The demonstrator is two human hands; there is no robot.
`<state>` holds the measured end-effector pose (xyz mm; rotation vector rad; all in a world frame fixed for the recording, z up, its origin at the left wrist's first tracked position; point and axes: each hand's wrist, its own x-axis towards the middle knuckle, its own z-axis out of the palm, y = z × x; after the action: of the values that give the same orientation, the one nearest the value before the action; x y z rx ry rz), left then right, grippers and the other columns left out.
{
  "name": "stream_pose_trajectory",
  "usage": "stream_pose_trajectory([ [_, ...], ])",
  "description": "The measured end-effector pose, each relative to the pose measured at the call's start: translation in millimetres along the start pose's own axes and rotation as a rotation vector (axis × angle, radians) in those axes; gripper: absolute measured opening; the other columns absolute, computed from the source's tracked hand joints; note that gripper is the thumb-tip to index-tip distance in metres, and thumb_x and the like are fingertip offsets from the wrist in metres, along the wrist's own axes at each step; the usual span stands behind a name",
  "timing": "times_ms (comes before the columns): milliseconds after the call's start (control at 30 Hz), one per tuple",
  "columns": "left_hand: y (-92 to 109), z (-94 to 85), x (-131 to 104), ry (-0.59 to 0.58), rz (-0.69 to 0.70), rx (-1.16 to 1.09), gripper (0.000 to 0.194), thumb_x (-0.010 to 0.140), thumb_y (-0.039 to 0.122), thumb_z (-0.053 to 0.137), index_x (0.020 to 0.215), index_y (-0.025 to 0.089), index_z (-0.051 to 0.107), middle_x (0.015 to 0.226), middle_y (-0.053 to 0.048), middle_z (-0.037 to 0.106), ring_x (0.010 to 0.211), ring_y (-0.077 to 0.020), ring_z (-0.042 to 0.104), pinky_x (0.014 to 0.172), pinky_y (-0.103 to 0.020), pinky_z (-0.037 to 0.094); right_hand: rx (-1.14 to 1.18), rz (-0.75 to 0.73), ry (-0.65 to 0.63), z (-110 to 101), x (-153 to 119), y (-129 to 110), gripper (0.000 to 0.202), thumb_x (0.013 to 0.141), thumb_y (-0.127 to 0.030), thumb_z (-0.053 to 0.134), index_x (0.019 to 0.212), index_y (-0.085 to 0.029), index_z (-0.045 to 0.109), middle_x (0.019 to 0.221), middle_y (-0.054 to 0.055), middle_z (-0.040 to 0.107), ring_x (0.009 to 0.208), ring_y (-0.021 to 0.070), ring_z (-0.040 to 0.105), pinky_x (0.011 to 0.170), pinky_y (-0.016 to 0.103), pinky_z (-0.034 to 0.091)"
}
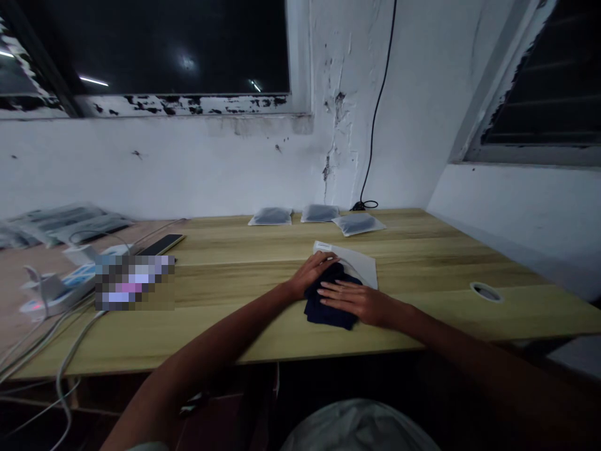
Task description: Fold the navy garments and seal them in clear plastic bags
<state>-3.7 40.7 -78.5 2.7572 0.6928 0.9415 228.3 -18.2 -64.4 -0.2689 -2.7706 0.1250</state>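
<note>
A folded navy cloth (331,314) lies near the front edge of the wooden table, partly under both hands. A flat white plastic bag (369,268) sits just beyond it, its near edge meeting the cloth. My left hand (310,273) is at the left side, fingers bent over the bag's raised edge and the top of the cloth; its thumb is hidden. My right hand (359,300) presses flat on the cloth, fingers stretched out toward the left.
Several filled translucent pouches lie along the wall, one a filled pouch (359,223) at the right. A power strip (70,288) with cables, a dark phone (162,244) and a blurred-out device (134,285) are at left. A cable hole (487,292) is at right.
</note>
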Motion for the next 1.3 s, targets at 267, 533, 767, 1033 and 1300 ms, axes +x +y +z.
stream_pose_trajectory([
  [267, 19, 0.9, 6, -0.05, 0.015, 0.217, 0.084, 0.075, 0.012, 0.062, 0.15, 0.021, 0.025, 0.144, -0.017, 0.044, 0.127, -0.0311, 0.042, 0.103, -0.05, 0.037, -0.132, 0.355, 0.09, 10, -5, 39, 0.061, 0.075, 0.005, 0.039, 0.13, -0.015, 0.056, 0.136, 0.015, 0.056, 0.133, 0.0257, 0.046, 0.111, 0.05, 0.037],
  [533, 20, 5.2, 6, -0.018, 0.004, 0.31, 0.078, 0.074, 0.008, 0.053, 0.147, 0.015, 0.03, 0.145, -0.018, 0.043, 0.122, -0.0302, 0.045, 0.098, -0.049, 0.042, -0.32, 0.643, -0.026, 35, 41, 62, 0.03, 0.08, -0.007, 0.048, 0.1, -0.01, 0.07, 0.102, 0.02, 0.071, 0.098, 0.0311, 0.067, 0.092, 0.041, 0.051],
  [767, 9, -18.8, 4, -0.107, 0.08, 0.298, 0.078, 0.072, 0.006, 0.051, 0.147, 0.018, 0.031, 0.145, -0.014, 0.045, 0.13, -0.0256, 0.042, 0.107, -0.046, 0.038, -0.198, 0.563, -0.018, 28, 63, 78, 0.029, 0.088, -0.013, 0.046, 0.108, -0.013, 0.068, 0.118, 0.015, 0.067, 0.108, 0.0284, 0.062, 0.097, 0.041, 0.046],
  [1033, -12, -42.7, -3, -0.205, -0.186, 0.391, 0.039, 0.072, 0.011, 0.055, 0.108, 0.018, 0.066, 0.103, -0.009, 0.068, 0.094, -0.0207, 0.065, 0.083, -0.03, 0.052, -0.235, 0.422, 0.13, -5, 43, 65, 0.027, 0.085, -0.024, 0.064, 0.11, -0.015, 0.065, 0.109, 0.013, 0.069, 0.101, 0.0271, 0.063, 0.088, 0.039, 0.048],
  [1300, -16, -40.1, -4, -0.16, -0.183, 0.419, 0.033, 0.074, 0.014, 0.056, 0.104, 0.021, 0.067, 0.099, -0.007, 0.07, 0.091, -0.02, 0.065, 0.081, -0.03, 0.053, -0.343, 0.371, 0.313, -25, 28, 88, 0.033, 0.076, -0.027, 0.076, 0.104, -0.018, 0.061, 0.106, 0.01, 0.064, 0.104, 0.0266, 0.056, 0.092, 0.039, 0.043],
])
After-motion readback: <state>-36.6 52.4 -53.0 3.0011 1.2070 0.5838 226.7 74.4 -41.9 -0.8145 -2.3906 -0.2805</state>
